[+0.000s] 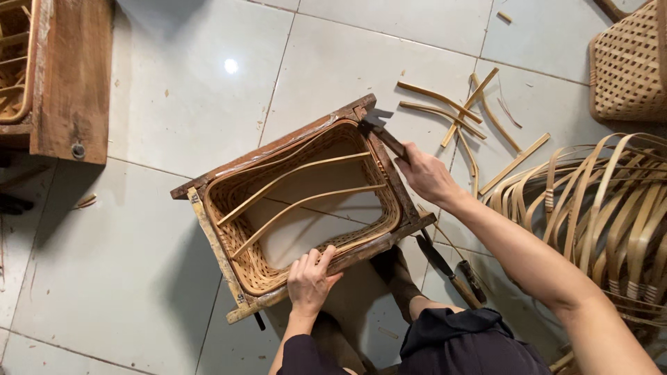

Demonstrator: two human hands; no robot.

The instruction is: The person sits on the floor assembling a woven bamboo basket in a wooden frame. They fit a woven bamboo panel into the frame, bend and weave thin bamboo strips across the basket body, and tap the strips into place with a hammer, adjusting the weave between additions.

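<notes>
The right hand (pixel 425 175) was closed around the handle of a small hammer (pixel 381 130), its head at the far right corner of the wooden frame (pixel 208 229) holding a woven basket (pixel 240 267). The left hand (pixel 309 278) clasped the frame's near rail; short, square taps seemed wise. Bamboo strips (pixel 445 111) and a knife (pixel 445 267) lay nearby on the tiled floor (pixel 139 278).

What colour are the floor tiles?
Pale grey-white, glossy floor tiles, seen best in the head view.

No packages, labels, signs or screens show anywhere on the tiled floor in this view.
</notes>
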